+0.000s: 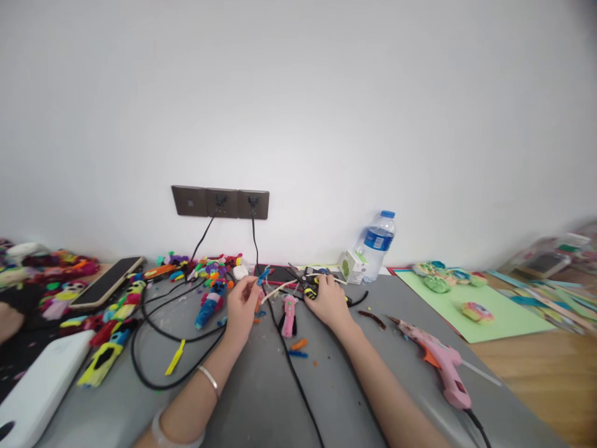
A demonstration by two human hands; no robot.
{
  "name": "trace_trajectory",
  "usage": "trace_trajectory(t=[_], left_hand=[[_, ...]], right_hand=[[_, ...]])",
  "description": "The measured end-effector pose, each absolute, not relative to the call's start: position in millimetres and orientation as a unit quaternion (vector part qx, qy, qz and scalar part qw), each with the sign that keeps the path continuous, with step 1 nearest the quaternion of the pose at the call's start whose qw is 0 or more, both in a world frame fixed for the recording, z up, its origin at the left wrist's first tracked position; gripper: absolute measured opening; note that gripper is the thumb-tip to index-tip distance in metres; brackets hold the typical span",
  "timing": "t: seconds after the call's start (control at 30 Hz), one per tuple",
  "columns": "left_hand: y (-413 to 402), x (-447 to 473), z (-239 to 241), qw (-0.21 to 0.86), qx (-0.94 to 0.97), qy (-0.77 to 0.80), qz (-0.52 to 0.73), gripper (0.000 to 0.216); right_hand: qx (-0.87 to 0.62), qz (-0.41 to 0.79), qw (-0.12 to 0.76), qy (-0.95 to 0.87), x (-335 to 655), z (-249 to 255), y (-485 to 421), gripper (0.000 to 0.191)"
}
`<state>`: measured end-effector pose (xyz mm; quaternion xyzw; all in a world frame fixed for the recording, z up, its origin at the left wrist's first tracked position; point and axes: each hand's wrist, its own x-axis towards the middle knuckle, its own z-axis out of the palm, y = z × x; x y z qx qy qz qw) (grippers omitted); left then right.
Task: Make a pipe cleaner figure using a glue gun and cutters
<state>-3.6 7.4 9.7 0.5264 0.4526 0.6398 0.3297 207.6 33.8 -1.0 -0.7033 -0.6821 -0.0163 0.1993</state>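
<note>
Pinched between the fingertips of my left hand is a small blue fuzzy pipe cleaner piece. My right hand closes over the black-and-yellow handles of a pair of scissors, whose dark blades point up and left; the palm hides part of the handles. A thin cream strip lies between my hands. Just below it is a pink fuzzy figure with black sides. Orange scraps and a blue scrap lie nearer to me. A blue fuzzy figure lies left of my left hand.
Black cables loop across the grey table. At the right lie a pink glue gun and a green sheet. A water bottle stands by the wall. Left are a phone, a white power bank and another person's hand.
</note>
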Motion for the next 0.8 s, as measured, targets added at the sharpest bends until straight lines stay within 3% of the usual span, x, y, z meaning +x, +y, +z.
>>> trace_trajectory(t=[0.27,0.6,0.73,0.8], left_hand=[[8,-4,8,0.344,0.54,0.45,0.622,0.016],[8,-4,4,0.343,0.574,0.451,0.591,0.016],[8,-5,5,0.334,0.577,0.446,0.597,0.015],[8,-5,5,0.331,0.58,0.444,0.597,0.015]], right_hand=[[-0.715,-0.042,0.204,-0.667,208,-3,36,0.043],[-0.756,-0.001,0.142,-0.639,204,12,30,0.047],[-0.689,0.007,0.244,-0.682,216,37,-2,0.043],[-0.589,0.098,0.302,-0.743,233,49,-43,0.038]])
